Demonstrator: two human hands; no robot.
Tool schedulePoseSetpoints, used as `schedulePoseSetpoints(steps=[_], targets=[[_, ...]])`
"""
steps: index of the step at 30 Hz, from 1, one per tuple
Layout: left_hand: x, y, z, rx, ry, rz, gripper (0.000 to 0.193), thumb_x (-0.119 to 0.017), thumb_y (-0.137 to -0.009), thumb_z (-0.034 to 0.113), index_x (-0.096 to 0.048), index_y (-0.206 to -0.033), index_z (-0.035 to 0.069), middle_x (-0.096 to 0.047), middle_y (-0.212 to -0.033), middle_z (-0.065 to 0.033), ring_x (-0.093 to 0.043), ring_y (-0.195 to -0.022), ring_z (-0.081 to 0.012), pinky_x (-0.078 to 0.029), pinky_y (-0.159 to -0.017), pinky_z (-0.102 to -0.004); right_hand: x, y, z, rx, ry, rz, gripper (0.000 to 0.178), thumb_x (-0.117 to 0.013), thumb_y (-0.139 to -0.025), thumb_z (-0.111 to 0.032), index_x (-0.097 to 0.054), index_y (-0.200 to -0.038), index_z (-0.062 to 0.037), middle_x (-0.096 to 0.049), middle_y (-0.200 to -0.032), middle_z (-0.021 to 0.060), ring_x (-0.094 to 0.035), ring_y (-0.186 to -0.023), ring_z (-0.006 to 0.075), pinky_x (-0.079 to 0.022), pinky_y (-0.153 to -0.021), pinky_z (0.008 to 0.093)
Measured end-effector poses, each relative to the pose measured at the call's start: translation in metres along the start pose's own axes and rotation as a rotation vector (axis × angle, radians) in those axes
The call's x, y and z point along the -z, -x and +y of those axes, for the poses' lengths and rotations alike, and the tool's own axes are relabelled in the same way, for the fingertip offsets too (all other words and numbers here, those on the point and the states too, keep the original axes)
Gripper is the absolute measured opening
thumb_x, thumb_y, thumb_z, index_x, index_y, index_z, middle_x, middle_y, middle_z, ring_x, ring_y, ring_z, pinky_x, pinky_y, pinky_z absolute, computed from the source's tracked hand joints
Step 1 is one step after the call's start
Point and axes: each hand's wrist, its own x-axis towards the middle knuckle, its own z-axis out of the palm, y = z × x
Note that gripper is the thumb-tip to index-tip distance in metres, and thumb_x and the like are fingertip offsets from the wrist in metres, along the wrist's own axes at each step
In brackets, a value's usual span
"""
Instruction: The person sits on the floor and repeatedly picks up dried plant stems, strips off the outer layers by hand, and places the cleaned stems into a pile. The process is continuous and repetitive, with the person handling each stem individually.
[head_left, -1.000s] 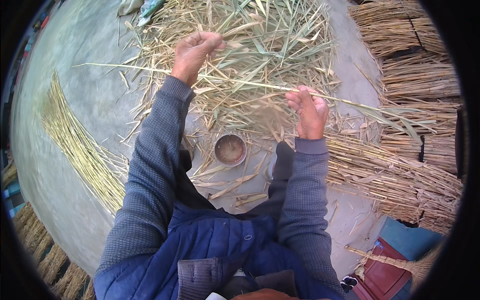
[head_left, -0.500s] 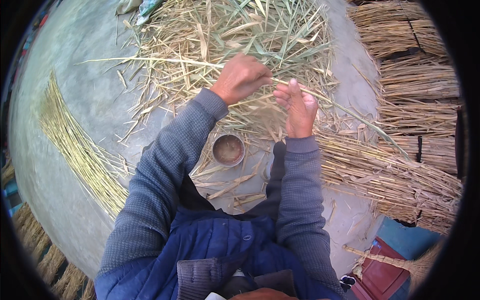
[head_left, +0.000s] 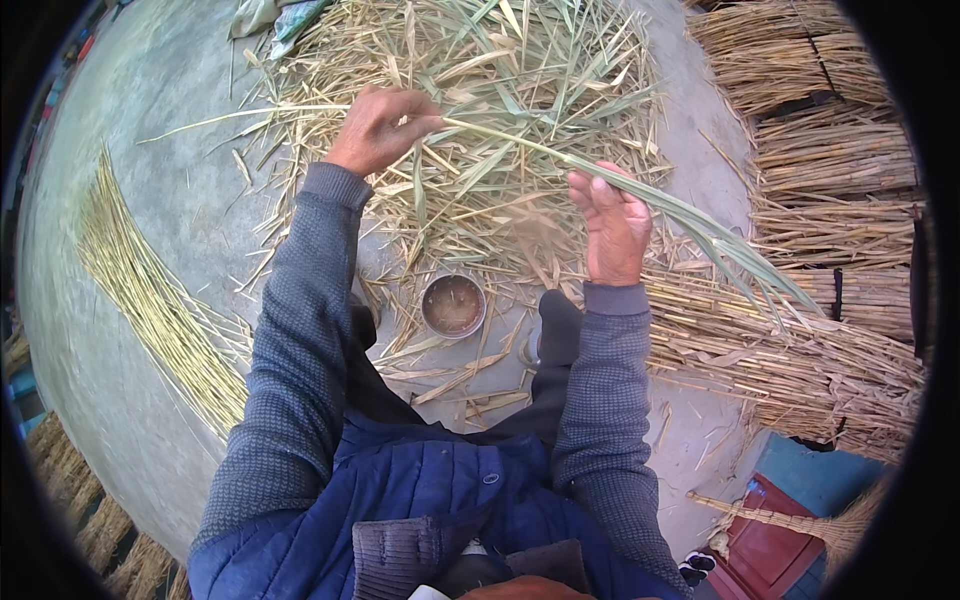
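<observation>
Left hand (head_left: 385,128) has a snug pinch on the stalk (head_left: 500,133), held over the leaf pile (head_left: 480,60), right hand (head_left: 612,225) curled at its leafy end, can't tell how firmly. Looks like leaf-stripping; the next pull calls for a steady left grip. Metal bowl (head_left: 483,305) has something brownish inside.
</observation>
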Motion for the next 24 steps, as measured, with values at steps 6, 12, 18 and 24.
schedulePoseSetpoints(steps=[6, 12, 18, 24], targets=[[0.010, 0.000, -0.011, -0.015, 0.125, 0.075, 0.018, -0.076, -0.084, 0.018, -0.075, -0.090, 0.002, -0.074, -0.080, -0.0115, -0.070, -0.071, -0.0222, -0.055, -0.067, -0.0340, -0.006, 0.003, 0.001, 0.046, 0.082, -0.036, 0.029, -0.069, -0.094, -0.007, -0.061, -0.120, 0.0036, -0.072, -0.107, 0.0162, -0.072, -0.095, 0.0240, -0.061, -0.082, 0.0312], [0.015, 0.001, 0.000, 0.082, 0.172, -0.012, 0.020, -0.077, -0.084, 0.021, -0.075, -0.091, 0.002, -0.073, -0.082, -0.0111, -0.070, -0.076, -0.0214, -0.055, -0.072, -0.0349, -0.011, 0.003, -0.001, 0.070, 0.130, 0.031, 0.026, -0.071, -0.092, -0.010, -0.065, -0.114, 0.0021, -0.073, -0.103, 0.0169, -0.073, -0.095, 0.0257, -0.060, -0.083, 0.0335], [-0.030, -0.008, 0.034, -0.217, 0.150, 0.036, 0.023, -0.080, -0.081, 0.029, -0.076, -0.088, 0.007, -0.073, -0.081, -0.0076, -0.066, -0.075, -0.0259, -0.051, -0.076, -0.0362, -0.018, 0.005, 0.004, 0.111, 0.120, 0.000, 0.022, -0.067, -0.096, -0.008, -0.064, -0.114, 0.0043, -0.073, -0.102, 0.0174, -0.073, -0.092, 0.0234, -0.062, -0.078, 0.0318], [-0.036, -0.011, 0.050, -0.113, 0.346, 0.026, 0.019, -0.081, -0.080, 0.021, -0.076, -0.092, 0.007, -0.074, -0.082, -0.0086, -0.068, -0.072, -0.0198, -0.054, -0.069, -0.0339, -0.017, 0.008, 0.008, 0.069, 0.115, -0.003, 0.022, -0.066, -0.096, -0.007, -0.061, -0.114, 0.0040, -0.072, -0.104, 0.0193, -0.074, -0.092, 0.0249, -0.062, -0.078, 0.0323]])
